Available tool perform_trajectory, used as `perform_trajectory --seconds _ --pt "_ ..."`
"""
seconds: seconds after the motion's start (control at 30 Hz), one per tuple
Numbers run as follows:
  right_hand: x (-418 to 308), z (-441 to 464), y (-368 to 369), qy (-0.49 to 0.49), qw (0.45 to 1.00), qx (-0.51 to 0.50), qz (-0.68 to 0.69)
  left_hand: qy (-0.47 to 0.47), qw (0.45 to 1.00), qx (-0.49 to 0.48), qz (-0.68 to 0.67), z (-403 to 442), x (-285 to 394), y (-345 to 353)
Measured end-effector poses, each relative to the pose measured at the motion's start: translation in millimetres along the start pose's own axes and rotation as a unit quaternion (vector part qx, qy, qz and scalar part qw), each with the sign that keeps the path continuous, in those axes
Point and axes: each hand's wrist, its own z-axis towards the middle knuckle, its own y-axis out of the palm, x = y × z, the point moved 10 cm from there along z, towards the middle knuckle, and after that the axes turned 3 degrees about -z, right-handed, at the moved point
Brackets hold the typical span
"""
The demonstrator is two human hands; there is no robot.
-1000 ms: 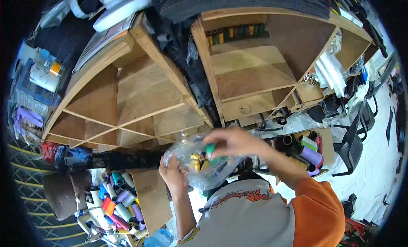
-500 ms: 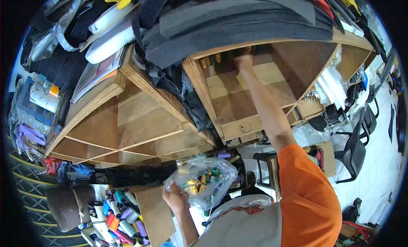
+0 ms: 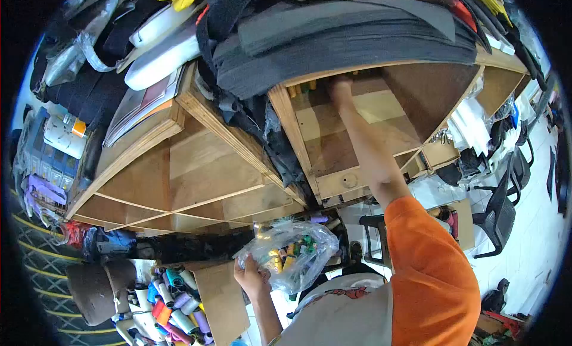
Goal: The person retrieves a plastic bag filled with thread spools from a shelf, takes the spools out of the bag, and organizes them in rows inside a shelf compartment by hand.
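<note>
My left hand (image 3: 255, 277) is closed on the edge of a clear plastic bag (image 3: 313, 271) and holds it up in front of my body. Inside the bag lie several small thread spools (image 3: 288, 258), mostly yellow, with some green and dark ones. My right arm is stretched far into a wooden shelf compartment (image 3: 333, 146). At its shadowed back is my right hand (image 3: 340, 89), close to a row of small yellow and orange spools (image 3: 302, 87). Its fingers are hidden in the dark, so what they hold does not show.
Dark fabric (image 3: 351, 39) is stacked on top of the shelf. Wooden cubbyholes (image 3: 196, 161) stand to the left. At lower left, a cardboard box (image 3: 221, 304) is beside a heap of large thread cones (image 3: 173, 301). A black chair (image 3: 497, 218) stands on the right.
My right hand has gone slightly deeper into the compartment's shadow. The view has shifted a little, and my left hand still holds the bag.
</note>
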Motion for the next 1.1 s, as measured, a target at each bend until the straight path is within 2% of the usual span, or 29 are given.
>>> perform_trajectory --seconds 0.07,0.1,0.17,0.2,0.23,0.27,0.3,0.33,0.37,0.4,0.43,0.5,0.57,0.63,0.67,0.77,0.8,0.9,1.0,1.1 --pt "31.1 -5.1 -3.2 0.118 0.971 -0.008 0.207 0.008 1.000 0.005 0.017 -1.8 5.5 5.8" --pt "54.3 -15.5 13.6 0.256 0.865 -0.054 0.429 0.011 0.999 0.011 0.028 -2.3 8.9 6.9" --pt "39.1 -13.6 -48.1 0.274 0.883 -0.260 0.279 0.037 0.999 -0.021 0.018 -8.6 23.9 18.9" --pt "33.2 -23.1 -62.1 0.292 0.802 -0.207 0.479 0.038 0.999 -0.022 0.027 -7.5 25.8 20.7" --pt "8.6 -42.7 -74.8 0.258 0.686 -0.302 0.610 0.061 0.997 -0.039 0.025 -8.8 31.5 22.7" --pt "-19.2 -61.3 -105.8 0.220 0.541 -0.383 0.715 0.057 0.998 -0.032 0.008 -6.6 31.1 19.7" --pt "-45.0 -77.2 -153.6 0.143 0.535 -0.460 0.694 0.031 0.999 -0.005 0.022 -8.7 34.6 20.3" --pt "-73.1 -103.8 -200.5 0.063 0.524 -0.528 0.666 0.036 0.999 -0.018 0.019 -7.6 37.6 21.9" --pt "-99.1 -141.7 -226.3 0.032 0.465 -0.610 0.641 0.039 0.998 -0.023 0.034 -16.3 48.4 29.0" --pt "-134.3 -176.9 -258.2 -0.064 0.381 -0.683 0.619 0.039 0.999 -0.029 0.006 -14.0 46.1 28.1" --pt "-162.4 -212.0 -272.1 -0.127 0.336 -0.679 0.640 0.042 0.998 -0.037 -0.020 -11.8 44.9 26.5" --pt "-206.1 -255.6 -270.2 -0.125 0.419 -0.628 0.644 0.062 0.997 -0.047 -0.014 -16.2 46.7 30.5" --pt "-250.1 -283.8 -249.2 -0.171 0.576 -0.510 0.616 0.069 0.996 -0.061 -0.010 -23.3 47.7 36.5" --pt "-278.2 -305.5 -233.2 -0.216 0.672 -0.565 0.427 0.059 0.995 -0.076 -0.010 -31.9 47.7 43.1" --pt "-279.8 -312.4 -223.8 -0.233 0.709 -0.582 0.322 0.048 0.996 -0.072 -0.014 -34.1 46.3 43.1" --pt "-284.6 -324.1 -212.0 -0.204 0.731 -0.543 0.359 0.065 0.994 -0.091 -0.019 -40.8 47.6 44.9" --pt "-285.0 -335.5 -195.5 -0.142 0.767 -0.497 0.380 0.050 0.995 -0.077 -0.030 -39.0 43.2 41.5" --pt "-276.6 -335.8 -211.7 -0.159 0.792 -0.392 0.440 0.068 0.994 -0.078 -0.022 -39.4 46.7 37.4" --pt "-253.6 -314.6 -266.2 -0.193 0.592 -0.583 0.521 0.051 0.997 -0.052 -0.014 -30.7 42.8 23.0" --pt "-182.5 -250.8 -310.7 -0.110 0.537 -0.534 0.644 0.041 0.998 -0.051 -0.007 -33.6 41.9 24.0"
